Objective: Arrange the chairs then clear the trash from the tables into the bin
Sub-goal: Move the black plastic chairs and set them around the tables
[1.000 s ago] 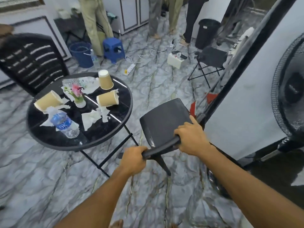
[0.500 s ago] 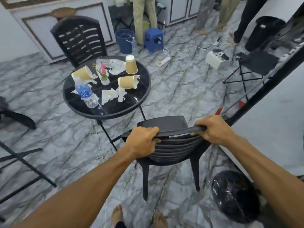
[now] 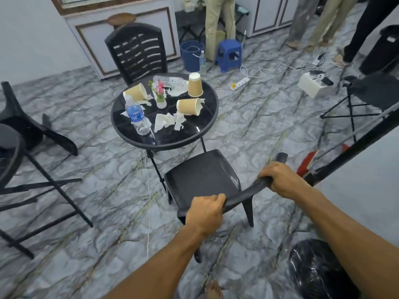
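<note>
A black plastic chair stands in front of me, its seat toward the round black table. My left hand and my right hand both grip the top edge of its backrest. On the table lie three brown paper cups, a water bottle, torn tissues, a crushed clear bottle and a small flower pot. A bin lined with a black bag stands at my lower right.
A second black chair stands behind the table. At the left are an overturned black chair and another table's legs. A folding stool, cables, a blue stool, a bucket and standing people fill the back.
The chair has been turned upright onto its legs and set down close to the table, seat facing it. Both hands have kept their grip on the backrest.
</note>
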### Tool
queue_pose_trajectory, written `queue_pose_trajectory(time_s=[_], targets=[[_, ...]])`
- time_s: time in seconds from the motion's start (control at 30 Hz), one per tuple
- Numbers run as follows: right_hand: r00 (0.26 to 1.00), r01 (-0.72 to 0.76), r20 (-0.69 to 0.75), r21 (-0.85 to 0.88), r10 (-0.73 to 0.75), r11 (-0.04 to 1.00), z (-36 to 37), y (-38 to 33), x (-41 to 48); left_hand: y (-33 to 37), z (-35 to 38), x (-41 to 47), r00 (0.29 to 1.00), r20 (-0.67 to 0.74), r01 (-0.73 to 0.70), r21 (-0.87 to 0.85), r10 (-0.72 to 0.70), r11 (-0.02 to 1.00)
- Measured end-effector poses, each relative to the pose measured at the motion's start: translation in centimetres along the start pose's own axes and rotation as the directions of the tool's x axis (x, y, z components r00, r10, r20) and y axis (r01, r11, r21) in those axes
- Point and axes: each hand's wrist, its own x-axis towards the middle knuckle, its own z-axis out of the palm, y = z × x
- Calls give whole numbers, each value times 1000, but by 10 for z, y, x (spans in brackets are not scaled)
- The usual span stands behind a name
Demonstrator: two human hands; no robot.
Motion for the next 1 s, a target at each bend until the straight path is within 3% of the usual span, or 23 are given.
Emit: queue_pose_trajectory(time_s=[0.1,0.27,0.7,1.0], targets=[[998,-54,37,-56,56,997,3,9,-15,22,14,2,999,36,-2,-33,3,999],[994,-21,-108,-28,17,999,15,1,-27,16,15,1,1000,19,-18,-70,19,997],[986,57,-152,-98,-72,994,41,-16,-58,16,24,-41,999,22,-23,-91,25,996],[991,-106,-91,-90,98,990,36,-24,-59,18,22,-37,999,46,20,-154,-13,988]])
